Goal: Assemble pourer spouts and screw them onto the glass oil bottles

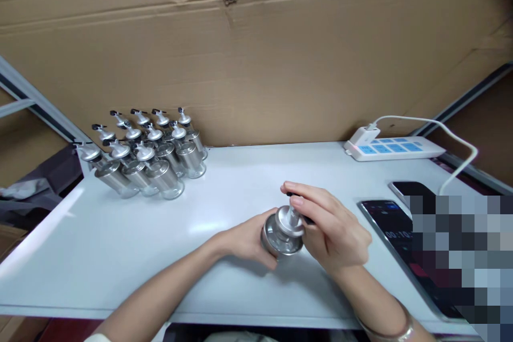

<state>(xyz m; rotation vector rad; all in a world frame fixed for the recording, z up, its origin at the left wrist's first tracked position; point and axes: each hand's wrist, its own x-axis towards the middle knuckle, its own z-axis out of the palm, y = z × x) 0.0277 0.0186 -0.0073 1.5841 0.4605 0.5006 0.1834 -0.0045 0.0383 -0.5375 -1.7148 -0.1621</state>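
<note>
Near the front middle of the white table is a glass oil dispenser bottle with a metal sleeve. My left hand is wrapped around its body from the left. On top sits a silver pour spout cap with a black tip. My right hand grips this spout from the right, fingers over the tip and thumb side by the cap. Whether the cap is fully seated cannot be seen. At the back left several similar oil dispenser bottles stand grouped in rows, each with a spout cap.
A white power strip with a plugged-in charger and white cable lies at the back right. Two phones lie at the right, the nearer phone showing a timer. A cardboard wall closes the back; metal frame posts stand at both sides.
</note>
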